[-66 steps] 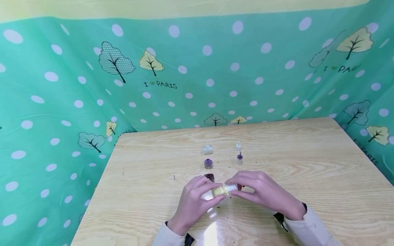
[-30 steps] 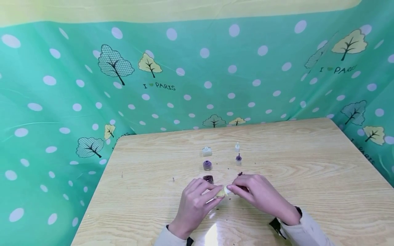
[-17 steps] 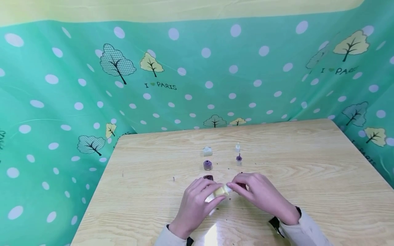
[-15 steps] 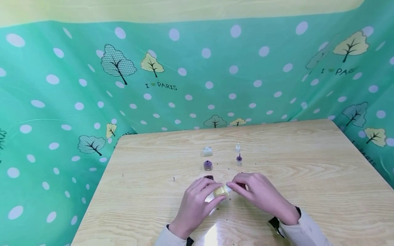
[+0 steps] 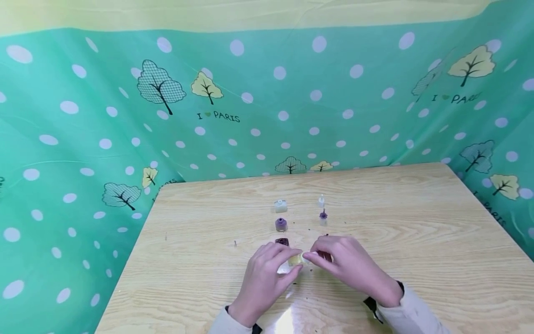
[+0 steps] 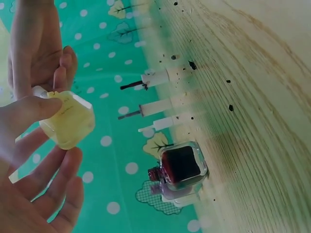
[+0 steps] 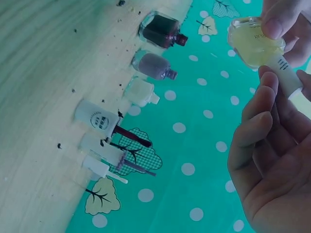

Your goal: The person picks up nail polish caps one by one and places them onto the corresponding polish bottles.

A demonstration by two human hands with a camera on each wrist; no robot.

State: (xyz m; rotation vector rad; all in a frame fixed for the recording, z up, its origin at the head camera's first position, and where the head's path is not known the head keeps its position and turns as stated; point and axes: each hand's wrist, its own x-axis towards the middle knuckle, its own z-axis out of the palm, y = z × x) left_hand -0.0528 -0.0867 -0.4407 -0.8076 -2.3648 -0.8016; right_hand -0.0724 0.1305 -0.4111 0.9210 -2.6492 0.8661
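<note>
My left hand (image 5: 264, 278) grips a nail polish bottle of pale yellow polish (image 6: 70, 121) between thumb and fingers, above the table. The thumb and fingers of my right hand (image 5: 350, 266) pinch its white cap (image 7: 284, 77), which sits at the bottle's neck. In the right wrist view, bottle and cap lie in one slanted line. Just beyond the hands, a dark red polish bottle (image 6: 182, 165), a purple one (image 5: 281, 225) and a whitish one (image 5: 281, 206) stand uncapped in a row.
Right of the bottles, three white caps stand with their brushes up: a dark red brush cap (image 7: 97, 116), a purple brush cap (image 5: 323, 217) and a white brush cap (image 5: 321, 201). Small dark specks dot the wooden table (image 5: 200, 278). A green dotted curtain (image 5: 233, 83) hangs behind.
My right hand has shifted its pinch on the cap, which showed more plainly two seconds ago, and has moved slightly left. My left hand keeps its grip on the yellow bottle.
</note>
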